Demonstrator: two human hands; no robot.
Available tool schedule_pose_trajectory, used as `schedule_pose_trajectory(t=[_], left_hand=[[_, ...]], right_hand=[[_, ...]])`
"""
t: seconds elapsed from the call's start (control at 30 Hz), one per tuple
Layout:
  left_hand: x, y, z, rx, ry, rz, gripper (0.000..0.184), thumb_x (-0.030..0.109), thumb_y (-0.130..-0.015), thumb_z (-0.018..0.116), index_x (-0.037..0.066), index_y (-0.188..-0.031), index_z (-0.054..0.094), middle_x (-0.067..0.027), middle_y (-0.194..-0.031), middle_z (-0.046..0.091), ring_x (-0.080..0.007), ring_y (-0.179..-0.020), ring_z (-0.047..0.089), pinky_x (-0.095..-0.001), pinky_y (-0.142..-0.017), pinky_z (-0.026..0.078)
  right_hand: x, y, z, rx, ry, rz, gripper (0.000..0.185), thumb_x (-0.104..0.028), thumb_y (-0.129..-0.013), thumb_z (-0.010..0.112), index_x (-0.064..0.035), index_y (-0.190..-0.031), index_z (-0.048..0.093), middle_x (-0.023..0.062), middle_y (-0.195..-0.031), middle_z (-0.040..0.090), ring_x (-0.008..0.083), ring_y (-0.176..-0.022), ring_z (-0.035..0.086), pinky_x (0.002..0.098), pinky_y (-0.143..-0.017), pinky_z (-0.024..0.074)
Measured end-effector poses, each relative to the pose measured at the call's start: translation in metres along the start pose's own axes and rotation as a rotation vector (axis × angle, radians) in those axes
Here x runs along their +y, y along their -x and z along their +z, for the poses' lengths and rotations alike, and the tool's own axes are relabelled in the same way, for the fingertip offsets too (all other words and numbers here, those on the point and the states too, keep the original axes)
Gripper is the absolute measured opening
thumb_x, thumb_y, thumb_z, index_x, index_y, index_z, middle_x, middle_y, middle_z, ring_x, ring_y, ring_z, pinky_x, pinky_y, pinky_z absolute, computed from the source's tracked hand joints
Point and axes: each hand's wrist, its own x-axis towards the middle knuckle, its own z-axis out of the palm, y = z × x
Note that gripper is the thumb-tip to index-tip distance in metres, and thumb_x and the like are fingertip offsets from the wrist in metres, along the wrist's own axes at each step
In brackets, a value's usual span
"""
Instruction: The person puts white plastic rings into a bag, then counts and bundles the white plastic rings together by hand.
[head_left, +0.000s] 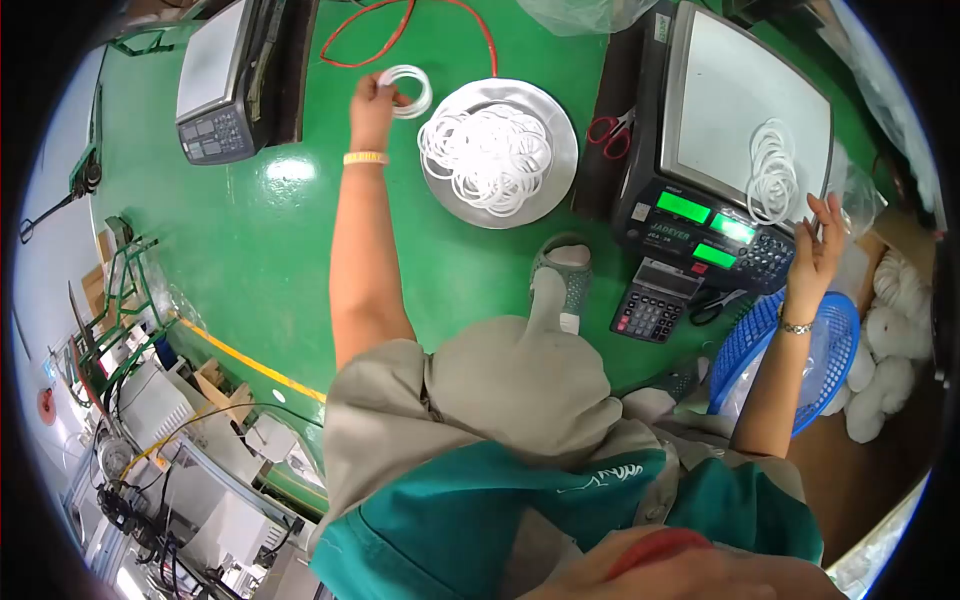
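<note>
While the left grip (370,103) pinches a small bundle of white rings (426,95) over the green floor (270,240), thumb and fingers take only its left edge; a slackened pinch could let rings fan out or drop. Bundle round, so no true long axis; holes face mostly up, exact tilt hard to judge. Just right, a metal dish (564,152) with a heap of loose rings (490,155), some lapping the left rim; a brushing wrist or snagged loop might drag a few over. Red cord (493,58) runs up to the far rim; a tug could shift the dish. Heap lies jumbled, no common direction. Farther right, a scale (735,70) bearing a clutch of rings (771,185) toward its near right corner, long axis running away from the person. Right grip (822,245) released, fingers spread, holding nothing, just beside that clutch; contact with platter, cannot tell. Fingers leaning there would likely skew the reading; a nudge might push rings off the edge.
</note>
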Motion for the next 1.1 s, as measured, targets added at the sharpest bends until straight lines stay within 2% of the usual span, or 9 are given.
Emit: schedule_pose_trajectory(t=[0.13, 0.23, 0.27, 0.37, 0.5, 0.67, 0.8, 0.97, 1.1], left_hand=[[0.009, 0.046, 0.030, -0.302, 0.156, -0.224, 0.013, -0.001, -0.077, 0.052, -0.003, -0.090, 0.053, -0.0060, -0.073, 0.057, -0.0123, -0.055, 0.054, -0.0244, -0.054, 0.047], [0.014, 0.066, 0.056, -0.339, -0.361, 0.005, 0.023, 0.003, -0.069, 0.060, 0.000, -0.091, 0.054, -0.0129, -0.080, 0.059, -0.0236, -0.063, 0.059, -0.0310, -0.060, 0.048], [0.002, 0.067, 0.060, -0.274, -0.725, 0.392, 0.033, 0.004, -0.065, 0.063, 0.001, -0.097, 0.054, -0.0176, -0.094, 0.057, -0.0318, -0.085, 0.056, -0.0367, -0.074, 0.046], [0.000, 0.073, 0.079, -0.321, -0.802, 0.341, 0.047, 0.003, -0.064, 0.061, 0.003, -0.110, 0.049, -0.0196, -0.101, 0.054, -0.0317, -0.103, 0.047, -0.0368, -0.088, 0.040], [-0.009, 0.066, 0.090, -0.368, -0.947, 0.355, 0.041, 0.005, -0.068, 0.054, 0.004, -0.108, 0.050, -0.0172, -0.101, 0.055, -0.0326, -0.094, 0.054, -0.0382, -0.080, 0.045], [0.012, 0.070, 0.093, -0.371, -1.208, 0.205, 0.035, 0.017, -0.069, 0.055, 0.011, -0.104, 0.054, -0.0117, -0.100, 0.056, -0.0305, -0.087, 0.056, -0.0403, -0.072, 0.047], [0.006, 0.070, 0.089, -0.288, -1.206, 0.391, 0.030, 0.021, -0.064, 0.058, 0.012, -0.092, 0.059, -0.0070, -0.092, 0.060, -0.0262, -0.086, 0.057, -0.0460, -0.075, 0.040], [0.004, 0.066, 0.090, -0.464, -1.153, 0.191, 0.033, 0.024, -0.065, 0.059, 0.018, -0.097, 0.058, -0.0045, -0.091, 0.062, -0.0253, -0.090, 0.057, -0.0479, -0.081, 0.034], [0.017, 0.068, 0.092, -0.492, -1.181, 0.159, 0.041, 0.026, -0.065, 0.060, 0.020, -0.106, 0.058, -0.0067, -0.096, 0.061, -0.0256, -0.094, 0.055, -0.0488, -0.081, 0.033]], right_hand=[[0.013, 0.011, 0.010, -0.005, 0.156, 0.020, 0.048, 0.001, -0.072, 0.054, -0.0069, -0.119, 0.046, 0.0133, -0.130, 0.035, 0.0241, -0.119, 0.036, 0.0316, -0.092, 0.0336], [0.037, 0.015, 0.019, 0.004, 0.415, -0.162, 0.062, -0.001, -0.063, 0.061, -0.0046, -0.122, 0.040, 0.0210, -0.123, 0.040, 0.0358, -0.118, 0.034, 0.0397, -0.098, 0.0288], [0.038, 0.016, 0.022, 0.006, 0.446, -0.154, 0.062, -0.003, -0.063, 0.062, -0.0044, -0.121, 0.041, 0.0210, -0.121, 0.042, 0.0364, -0.116, 0.037, 0.0399, -0.097, 0.0298], [0.052, 0.017, 0.028, 0.025, 0.470, -0.104, 0.061, -0.008, -0.062, 0.065, -0.0063, -0.119, 0.042, 0.0177, -0.118, 0.046, 0.0357, -0.110, 0.042, 0.0401, -0.092, 0.0333], [0.041, 0.014, 0.036, -0.031, 0.608, -0.055, 0.060, -0.012, -0.066, 0.059, -0.0172, -0.122, 0.041, 0.0124, -0.127, 0.040, 0.0315, -0.114, 0.038, 0.0423, -0.091, 0.0328], [0.050, -0.013, 0.034, -0.024, 0.472, -0.157, 0.058, -0.017, -0.066, 0.061, -0.0160, -0.121, 0.043, 0.0126, -0.122, 0.045, 0.0327, -0.107, 0.044, 0.0407, -0.088, 0.0369], [0.063, -0.040, 0.032, 0.015, 0.475, -0.098, 0.055, -0.021, -0.066, 0.062, -0.0164, -0.118, 0.045, 0.0123, -0.120, 0.046, 0.0334, -0.106, 0.045, 0.0386, -0.088, 0.0378], [0.068, -0.062, 0.022, -0.006, 0.471, 0.004, 0.054, -0.022, -0.065, 0.062, -0.0151, -0.117, 0.047, 0.0133, -0.119, 0.047, 0.0313, -0.107, 0.045, 0.0368, -0.089, 0.0386], [0.077, -0.057, 0.015, 0.020, 0.407, -0.153, 0.051, -0.016, -0.065, 0.060, -0.0133, -0.115, 0.049, 0.0149, -0.117, 0.048, 0.0318, -0.108, 0.044, 0.0360, -0.091, 0.0361]])
